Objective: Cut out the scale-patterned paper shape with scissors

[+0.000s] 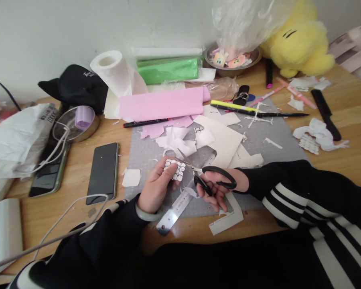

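Note:
Between the thumb and fingers of my left hand (pixel 155 188) is a small white paper piece (pixel 178 170) with black outlines drawn on it. My right hand (pixel 218 188) has its fingers through the black handles of a pair of scissors (pixel 195 168). The blades are parted and their tips lie at the upper edge of the paper piece. Under both hands are a grey cutting mat (pixel 147 152) and a metal ruler (pixel 173 212) set at a slant. Crumpled white paper (pixel 176 140) lies just beyond the blades.
Pink paper (pixel 162 103), a black pen (pixel 146 123), cream card (pixel 225 136) and paper scraps cover the mat's far side. A phone (pixel 102 170) and white cable (pixel 69 212) lie at left. Behind stand a paper roll (pixel 114 74), metal bowl (pixel 233 70) and yellow plush toy (pixel 301 44).

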`<state>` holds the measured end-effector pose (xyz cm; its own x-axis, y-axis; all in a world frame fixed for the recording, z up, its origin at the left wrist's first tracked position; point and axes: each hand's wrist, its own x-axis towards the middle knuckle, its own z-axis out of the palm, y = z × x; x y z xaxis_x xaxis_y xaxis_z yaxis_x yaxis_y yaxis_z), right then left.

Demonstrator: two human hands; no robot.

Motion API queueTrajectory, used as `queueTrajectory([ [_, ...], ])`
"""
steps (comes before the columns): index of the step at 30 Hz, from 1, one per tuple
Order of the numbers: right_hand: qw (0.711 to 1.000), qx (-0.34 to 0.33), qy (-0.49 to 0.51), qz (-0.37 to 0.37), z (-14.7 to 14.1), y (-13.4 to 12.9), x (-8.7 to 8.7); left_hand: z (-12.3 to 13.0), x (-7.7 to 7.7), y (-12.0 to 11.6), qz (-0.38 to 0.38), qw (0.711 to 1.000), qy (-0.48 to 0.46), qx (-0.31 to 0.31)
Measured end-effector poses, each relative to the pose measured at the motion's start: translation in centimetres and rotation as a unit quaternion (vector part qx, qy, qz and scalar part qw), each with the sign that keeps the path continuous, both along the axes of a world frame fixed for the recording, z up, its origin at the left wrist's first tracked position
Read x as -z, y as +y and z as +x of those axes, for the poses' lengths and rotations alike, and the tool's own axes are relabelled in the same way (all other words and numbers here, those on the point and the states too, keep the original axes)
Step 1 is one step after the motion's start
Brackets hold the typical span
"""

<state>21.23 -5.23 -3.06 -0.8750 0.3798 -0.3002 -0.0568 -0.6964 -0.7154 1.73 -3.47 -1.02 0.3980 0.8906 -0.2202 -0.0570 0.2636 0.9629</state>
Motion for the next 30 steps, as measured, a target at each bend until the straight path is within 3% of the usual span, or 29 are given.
queueTrajectory([
  [7, 0.999, 0.014, -0.040, 0.002, -0.3, -0.2, -0.4, 0.2, -0.2, 0.2, 0.031, 0.999, -0.014, -0.040],
  [21, 0.997, 0.020, -0.074, -0.001, -0.2, -0.2, -2.1, -0.1, 0.1, 0.0, 0.011, 0.999, 0.021, 0.040],
  [30, 0.999, 0.014, -0.030, 0.009, 0.0, -0.4, -0.9, 0.2, -0.3, 0.1, 0.010, 0.999, -0.020, -0.047],
])
